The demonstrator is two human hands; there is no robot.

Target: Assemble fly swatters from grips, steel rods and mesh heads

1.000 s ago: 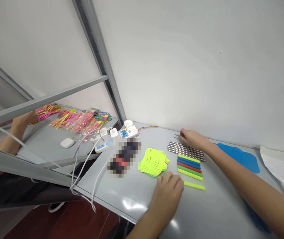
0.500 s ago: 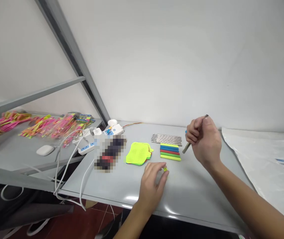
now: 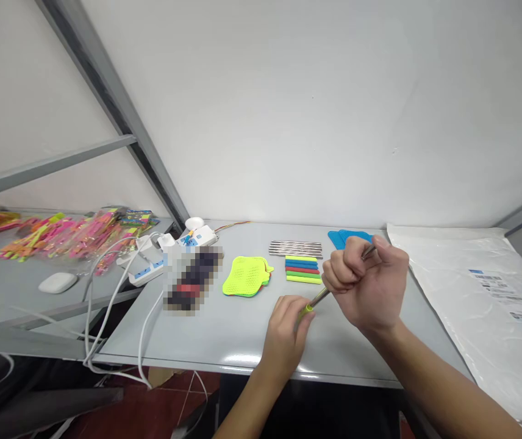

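Seen from above, a person's two bare hands met over a grey tabletop [image 3: 215,332]. The left hand [image 3: 283,332] had its grip curled snugly, thumb against fingers, around a yellow-green tube [image 3: 307,311], held up with its hollow end showing. The right hand [image 3: 368,283] was clenched in a fist, its grip tight about a slim metal rod [image 3: 320,297], which slanted down to the mouth of the tube; how far it reached inside could not be told.

Just beyond the hands lay a row of coloured tubes [image 3: 302,269] in yellow, blue, red and green, and behind it a row of metal rods [image 3: 295,249]. To the left sat a stack of mesh pieces [image 3: 245,276], bright yellow on top. Blue pieces [image 3: 338,238] lay behind the right hand. A white plastic package [image 3: 453,274] with printing covered the right side, while a power strip [image 3: 144,275] with white plugs stood toward the left.
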